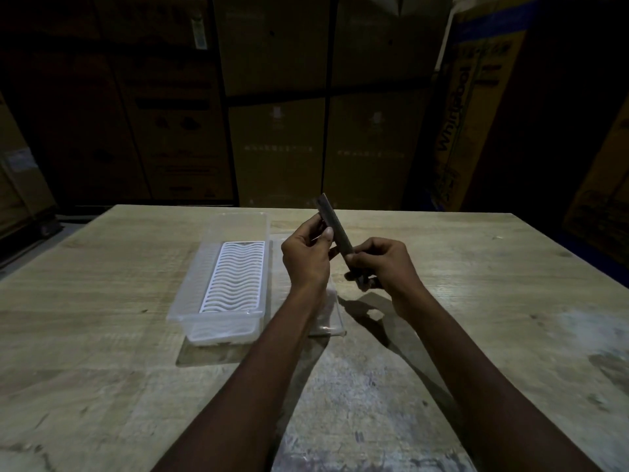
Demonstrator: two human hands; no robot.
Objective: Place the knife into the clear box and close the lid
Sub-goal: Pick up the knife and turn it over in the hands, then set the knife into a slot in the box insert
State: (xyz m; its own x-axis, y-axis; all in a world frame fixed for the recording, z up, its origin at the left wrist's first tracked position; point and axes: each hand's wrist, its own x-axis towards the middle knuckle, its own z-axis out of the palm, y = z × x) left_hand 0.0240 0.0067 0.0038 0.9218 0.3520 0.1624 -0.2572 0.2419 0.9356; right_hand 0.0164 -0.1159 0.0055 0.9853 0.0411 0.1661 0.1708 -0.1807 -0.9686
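**Knife in both hands, box open and waiting**

To the left of our hands sits the clear box (224,284), open, with a white slotted tray (235,277) inside. Its lid (328,321) lies flat on the table (476,284), beneath our left forearm. Our left hand (306,257) pinches the knife (335,229) along its blade, while our right hand (384,267) wraps closed around the handle. We hold it in the air above the table, just right of the box. Its long axis slants, tip up and away from us toward the left, handle low toward the right. We judge the placing step is underway; next we must swing the knife leftward, lining it up with the box's length.
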